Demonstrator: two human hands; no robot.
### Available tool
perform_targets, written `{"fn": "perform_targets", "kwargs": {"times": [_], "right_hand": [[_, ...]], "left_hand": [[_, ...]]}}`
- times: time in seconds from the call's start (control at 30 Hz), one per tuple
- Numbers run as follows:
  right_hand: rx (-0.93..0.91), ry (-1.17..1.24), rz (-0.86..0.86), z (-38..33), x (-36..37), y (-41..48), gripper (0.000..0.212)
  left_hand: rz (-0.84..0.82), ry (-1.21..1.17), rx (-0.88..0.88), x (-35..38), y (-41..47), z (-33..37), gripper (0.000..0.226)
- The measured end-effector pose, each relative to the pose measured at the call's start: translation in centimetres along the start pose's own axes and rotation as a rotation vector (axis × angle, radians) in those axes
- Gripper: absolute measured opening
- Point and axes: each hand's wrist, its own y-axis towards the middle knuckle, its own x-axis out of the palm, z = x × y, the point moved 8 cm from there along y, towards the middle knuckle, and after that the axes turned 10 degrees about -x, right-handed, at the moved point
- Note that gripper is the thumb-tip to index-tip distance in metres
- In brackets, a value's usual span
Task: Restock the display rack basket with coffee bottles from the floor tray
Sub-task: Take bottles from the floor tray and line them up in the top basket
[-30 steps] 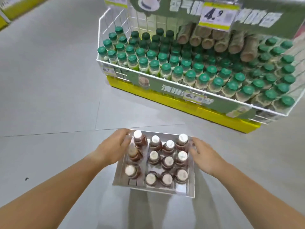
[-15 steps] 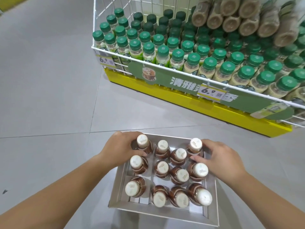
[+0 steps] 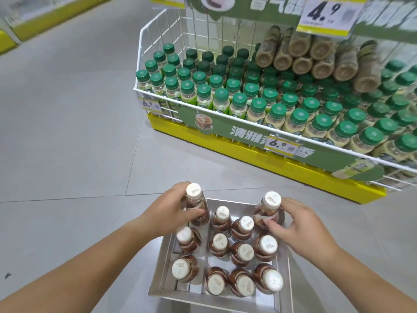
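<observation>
My fingers [image 3: 191, 214] gripped one upright bottle [image 3: 196, 205] per hand, above the tray [image 3: 165, 263]; the basket [image 3: 203, 104] lay ahead.

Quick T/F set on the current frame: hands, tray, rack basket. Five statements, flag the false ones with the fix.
1. The left hand grips a white-capped coffee bottle at the tray's far-left corner. True.
2. The right hand is empty and rests on the floor. False: it grips a bottle at the tray's far-right corner.
3. The tray sits on the floor in front of the rack basket. True.
4. The upright bottles in the basket have white caps. False: their caps are green.
5. The large price sign above the basket reads 6.9. False: it reads 4.9; the 6.9 tags hang on the basket's front.
</observation>
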Motion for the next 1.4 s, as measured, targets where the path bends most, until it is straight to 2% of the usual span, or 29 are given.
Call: {"fn": "perform_targets", "kwargs": {"times": [0.07,0.17,0.3,0.43,0.73,0.9,1.1,1.2,1.3,1.4], "right_hand": [[0.031,0.181,0.054,-0.9,-1.4,0.7,0.031],[0.098,0.445,0.123,-2.1,-3.6,2.2,0.033],[0.075,0.566,0.173,-4.8,-7.8,4.5,0.033],[0.033,0.564,0.186,-8.9,-13.0,6.3,0.028],[-0.095,0.632,0.286,-23.7,-29.4,9.7,0.041],[-0.168,0.631,0.316,-33.4,-40.6,10.6,0.035],[-0.193,0.606,0.335,-44.5,-53.7,11.6,0.035],[-0.185,0.575,0.363,-49.3,-59.5,12.0,0.031],[-0.195,0.515,0.381,-54.3,-64.9,13.0,0.012],[-0.197,0.51,0.403,-58.7,-70.1,14.5,0.02]], "left_hand": [[-0.012,-0.104,-0.067,-1.1,0.2,0.7,0.029],[-0.067,-0.418,-0.078,-2.8,0.4,2.9,0.035],[-0.037,-0.581,-0.081,-5.9,0.6,7.2,0.029],[-0.018,-0.658,-0.036,-9.7,0.6,12.8,0.031],[0.048,-0.558,0.149,-23.9,-1.3,30.6,0.028],[0.102,-0.55,0.204,-34.0,-4.5,41.1,0.026],[0.123,-0.459,0.253,-46.2,-8.9,54.2,0.041],[0.148,-0.426,0.266,-51.8,-10.5,59.9,0.027],[0.151,-0.396,0.291,-56.9,-11.9,65.6,0.016],[0.163,-0.348,0.307,-62.3,-12.9,70.9,0.017]]}}
